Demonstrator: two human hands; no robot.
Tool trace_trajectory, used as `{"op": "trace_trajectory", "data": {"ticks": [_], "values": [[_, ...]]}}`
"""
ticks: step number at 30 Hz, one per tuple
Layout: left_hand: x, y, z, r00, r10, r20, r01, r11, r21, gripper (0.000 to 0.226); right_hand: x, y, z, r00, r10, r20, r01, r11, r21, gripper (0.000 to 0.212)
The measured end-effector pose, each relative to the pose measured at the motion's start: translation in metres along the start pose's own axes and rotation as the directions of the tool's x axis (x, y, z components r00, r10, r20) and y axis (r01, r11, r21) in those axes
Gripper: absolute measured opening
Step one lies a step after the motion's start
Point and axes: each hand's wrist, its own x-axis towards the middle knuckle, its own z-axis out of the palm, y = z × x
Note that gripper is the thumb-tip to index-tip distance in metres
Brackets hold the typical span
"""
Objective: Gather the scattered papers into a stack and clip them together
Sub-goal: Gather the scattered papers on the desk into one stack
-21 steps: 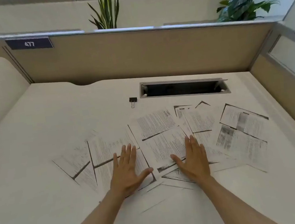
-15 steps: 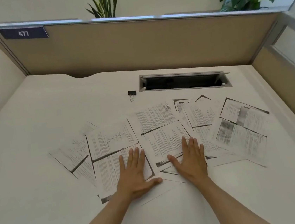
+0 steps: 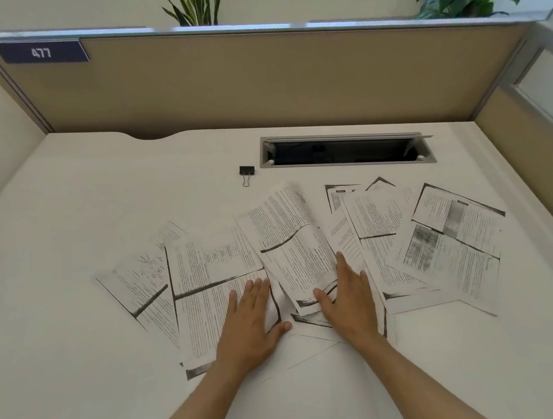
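While both the left hand [image 3: 251, 319] and right hand [image 3: 345, 299] lie flat and unclenched on the fanned papers [image 3: 294, 255] mid-table, they'd best sweep the outer sheets inward gently, the binder clip [image 3: 246, 172] waiting beyond

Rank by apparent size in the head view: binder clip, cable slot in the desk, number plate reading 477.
1. cable slot, widest of the three
2. number plate, though it sits farther back, so its true size is unsure
3. binder clip, clearly smallest
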Motion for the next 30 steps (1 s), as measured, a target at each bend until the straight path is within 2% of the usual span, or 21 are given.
{"op": "trace_trajectory", "data": {"ticks": [3,7,9,12,16,21,25,30], "values": [[-0.002,0.008,-0.009,0.993,-0.076,-0.092,0.059,0.983,-0.173,0.074,-0.002,-0.008,-0.006,0.996,0.075,-0.054,-0.067,0.988,0.139,0.081],[-0.004,0.012,-0.023,0.952,-0.194,-0.236,0.119,0.947,-0.3,0.068,-0.002,-0.011,-0.015,0.987,0.141,-0.077,-0.119,0.962,0.246,0.084],[-0.003,0.011,-0.029,0.917,-0.295,-0.268,0.157,0.885,-0.438,0.067,-0.003,-0.008,-0.018,0.99,0.129,-0.057,-0.114,0.971,0.21,0.086],[-0.001,0.011,-0.04,0.845,-0.425,-0.325,0.169,0.788,-0.592,0.062,-0.006,0.0,-0.017,0.999,0.039,-0.004,-0.039,0.999,-0.018,0.081],[0.002,0.024,-0.05,0.821,-0.383,-0.423,0.06,0.795,-0.604,0.062,-0.011,0.005,-0.011,0.998,-0.04,0.037,0.047,0.98,-0.195,0.074],[0.011,0.045,-0.047,0.825,-0.177,-0.536,-0.107,0.883,-0.457,0.068,-0.015,0.003,-0.009,0.997,-0.015,0.077,0.027,0.988,-0.151,0.071],[0.022,0.061,-0.026,0.926,-0.015,-0.377,-0.101,0.952,-0.288,0.073,-0.015,-0.003,-0.014,0.995,0.059,0.085,-0.044,0.984,-0.175,0.077],[0.034,0.067,0.005,0.995,0.015,-0.1,-0.041,0.963,-0.267,0.074,-0.007,-0.011,-0.022,0.984,0.169,0.054,-0.16,0.977,-0.14,0.081]]}}
